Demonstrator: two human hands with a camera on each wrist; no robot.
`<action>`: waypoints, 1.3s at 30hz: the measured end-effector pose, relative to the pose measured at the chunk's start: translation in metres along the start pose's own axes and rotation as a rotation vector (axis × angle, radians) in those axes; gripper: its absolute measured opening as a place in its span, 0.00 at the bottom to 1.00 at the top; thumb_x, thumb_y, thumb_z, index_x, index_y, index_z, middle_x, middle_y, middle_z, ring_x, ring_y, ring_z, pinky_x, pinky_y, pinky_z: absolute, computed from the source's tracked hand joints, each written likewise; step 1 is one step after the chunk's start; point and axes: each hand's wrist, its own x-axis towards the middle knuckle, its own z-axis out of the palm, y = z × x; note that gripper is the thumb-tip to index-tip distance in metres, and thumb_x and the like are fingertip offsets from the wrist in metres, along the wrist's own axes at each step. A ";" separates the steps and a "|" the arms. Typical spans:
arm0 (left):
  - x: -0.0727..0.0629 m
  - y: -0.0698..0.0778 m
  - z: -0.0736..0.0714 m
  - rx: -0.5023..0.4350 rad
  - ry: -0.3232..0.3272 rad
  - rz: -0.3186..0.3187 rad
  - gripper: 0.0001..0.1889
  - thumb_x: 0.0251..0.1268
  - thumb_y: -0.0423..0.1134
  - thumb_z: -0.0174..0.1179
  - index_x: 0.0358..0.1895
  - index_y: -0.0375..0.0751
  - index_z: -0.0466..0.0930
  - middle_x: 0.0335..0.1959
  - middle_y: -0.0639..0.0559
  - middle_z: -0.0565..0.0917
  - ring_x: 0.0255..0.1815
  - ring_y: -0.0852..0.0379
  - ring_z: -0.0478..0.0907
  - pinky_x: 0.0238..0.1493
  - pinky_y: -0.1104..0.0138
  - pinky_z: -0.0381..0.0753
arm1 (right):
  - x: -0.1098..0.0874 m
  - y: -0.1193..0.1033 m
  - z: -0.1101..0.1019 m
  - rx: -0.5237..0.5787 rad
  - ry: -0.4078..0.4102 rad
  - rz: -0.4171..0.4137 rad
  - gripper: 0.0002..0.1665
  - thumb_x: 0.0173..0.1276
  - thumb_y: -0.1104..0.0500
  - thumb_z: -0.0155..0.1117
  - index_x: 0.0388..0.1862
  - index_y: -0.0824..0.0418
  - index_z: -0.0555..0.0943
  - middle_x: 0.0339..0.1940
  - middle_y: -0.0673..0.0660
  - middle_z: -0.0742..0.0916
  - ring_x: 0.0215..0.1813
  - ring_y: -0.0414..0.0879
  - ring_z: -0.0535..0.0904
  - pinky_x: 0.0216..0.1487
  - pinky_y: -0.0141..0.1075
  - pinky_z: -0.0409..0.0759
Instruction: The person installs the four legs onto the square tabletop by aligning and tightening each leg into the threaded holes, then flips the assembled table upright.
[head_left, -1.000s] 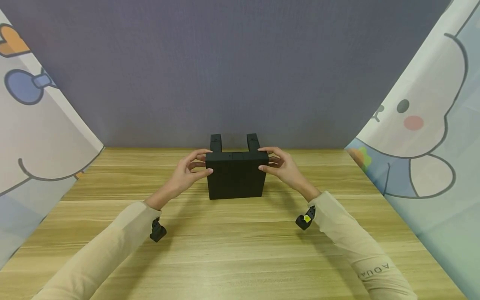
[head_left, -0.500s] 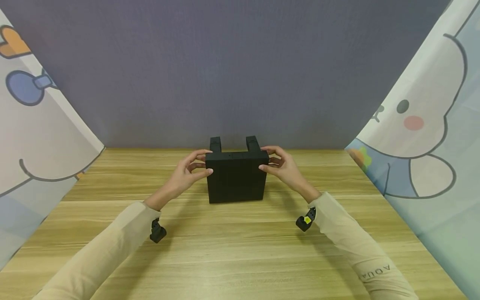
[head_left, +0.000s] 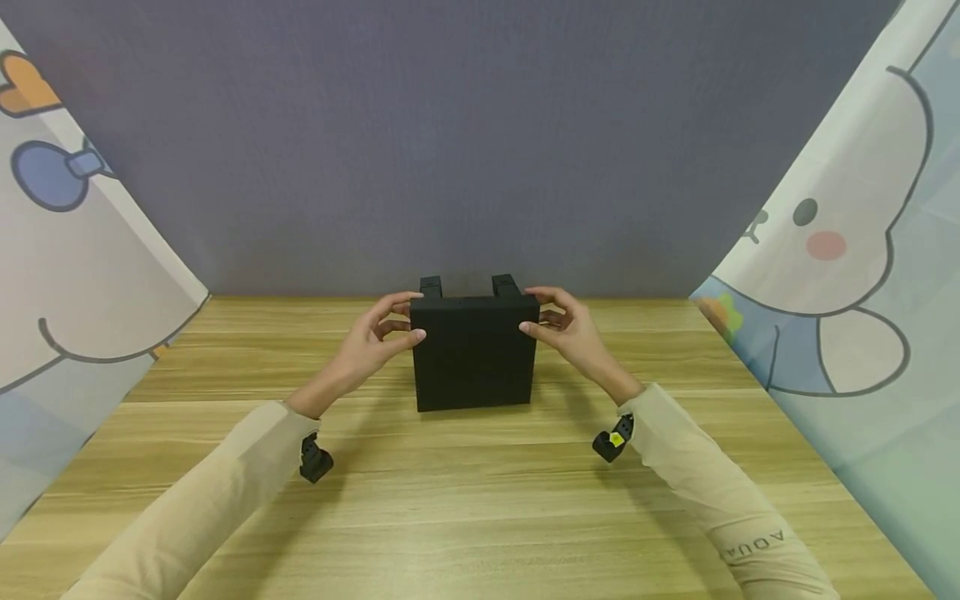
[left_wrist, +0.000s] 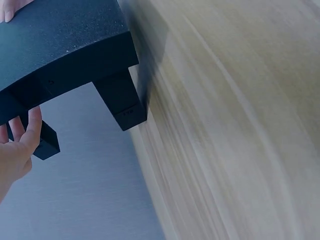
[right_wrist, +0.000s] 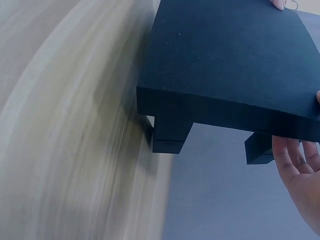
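Observation:
A small black stool-like piece (head_left: 474,358) with a flat square top and blocky legs stands tipped on its side, its flat face toward me. Two of its legs (head_left: 504,285) point back toward the grey wall. My left hand (head_left: 372,340) pinches the left end of the upper edge, thumb on the flat face and fingers behind. At the right end my right hand (head_left: 576,337) grips it the same way. In the right wrist view the flat top (right_wrist: 225,55) and a leg (right_wrist: 170,135) near the tabletop show clearly. The left wrist view shows another leg (left_wrist: 120,100).
The pale wooden tabletop (head_left: 465,500) lies under both arms. Behind it rises a grey fabric wall (head_left: 465,150). Cartoon-printed panels flank the table, one on the left (head_left: 90,267) and one on the right (head_left: 847,250).
The black piece's lower edge has slid a little toward me and its upper edge has risen slightly, so more of the flat face shows. Both hands keep their hold and have risen slightly.

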 end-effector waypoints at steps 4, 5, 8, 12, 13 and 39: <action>0.000 0.005 0.000 0.008 0.008 0.005 0.29 0.62 0.38 0.58 0.66 0.49 0.61 0.55 0.46 0.66 0.54 0.46 0.71 0.46 0.63 0.77 | -0.001 -0.009 0.000 -0.002 0.008 0.021 0.29 0.59 0.68 0.64 0.60 0.64 0.70 0.50 0.54 0.73 0.46 0.47 0.75 0.48 0.30 0.75; -0.001 0.008 0.000 0.006 0.012 0.006 0.29 0.62 0.37 0.58 0.67 0.47 0.61 0.55 0.45 0.66 0.54 0.45 0.71 0.45 0.63 0.78 | -0.002 -0.013 0.001 -0.007 0.011 0.026 0.29 0.59 0.68 0.63 0.60 0.64 0.70 0.50 0.55 0.73 0.46 0.47 0.75 0.47 0.30 0.75; -0.004 0.019 0.002 -0.002 0.023 0.021 0.29 0.63 0.34 0.56 0.67 0.41 0.59 0.54 0.43 0.66 0.53 0.42 0.71 0.42 0.65 0.79 | -0.003 -0.023 0.003 -0.012 0.020 0.031 0.29 0.59 0.69 0.62 0.60 0.66 0.69 0.49 0.55 0.73 0.44 0.48 0.75 0.45 0.30 0.76; -0.005 0.027 0.004 -0.011 0.036 0.034 0.28 0.63 0.32 0.56 0.67 0.39 0.59 0.53 0.42 0.66 0.50 0.43 0.72 0.38 0.67 0.80 | -0.004 -0.031 0.004 -0.019 0.034 0.030 0.28 0.59 0.69 0.62 0.60 0.67 0.69 0.47 0.55 0.74 0.40 0.48 0.76 0.41 0.29 0.76; -0.004 0.027 0.005 -0.015 0.039 0.038 0.28 0.63 0.32 0.56 0.66 0.39 0.59 0.52 0.43 0.67 0.49 0.43 0.73 0.38 0.67 0.81 | -0.004 -0.032 0.004 -0.019 0.036 0.032 0.28 0.59 0.69 0.62 0.60 0.68 0.70 0.47 0.55 0.74 0.39 0.47 0.76 0.41 0.28 0.76; 0.009 0.011 0.002 -0.041 0.107 0.105 0.25 0.61 0.39 0.59 0.63 0.48 0.66 0.43 0.49 0.72 0.32 0.54 0.80 0.31 0.64 0.81 | 0.007 -0.015 -0.004 -0.003 0.074 0.043 0.26 0.60 0.61 0.64 0.59 0.60 0.73 0.43 0.52 0.75 0.32 0.38 0.80 0.34 0.29 0.77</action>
